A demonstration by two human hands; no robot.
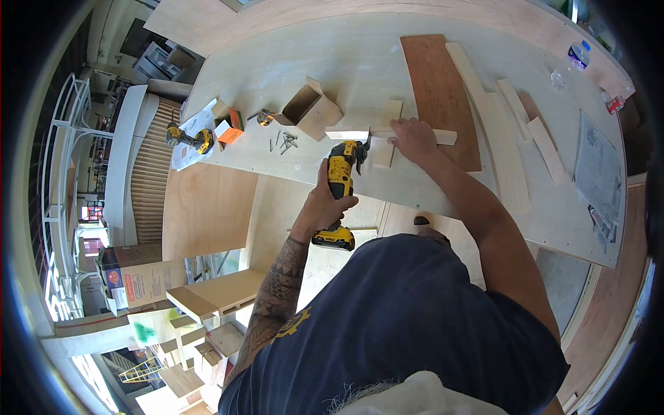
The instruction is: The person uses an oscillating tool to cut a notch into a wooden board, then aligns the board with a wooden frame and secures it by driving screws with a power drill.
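My left hand [319, 209] is wrapped around the body of a yellow and black cordless oscillating multi-tool [340, 173]. Its head and blade meet a narrow wooden strip [446, 137] near a seam or cut in that strip. To the left of the blade, the strip's end section [347, 133] looks whiter. My right hand [415, 142] grips the strip just right of the blade, fingers bent over it. Beneath the strip, a shorter wooden piece [382, 155] lies crosswise on the pale worktable [311, 155].
Left on the table are an open cardboard box [310, 111], loose screws [287, 142], a tape measure [264, 117] and a yellow drill [194, 140]. A brown board [443, 104] and several wooden strips lie right. A plastic bottle [578, 55] stands far right.
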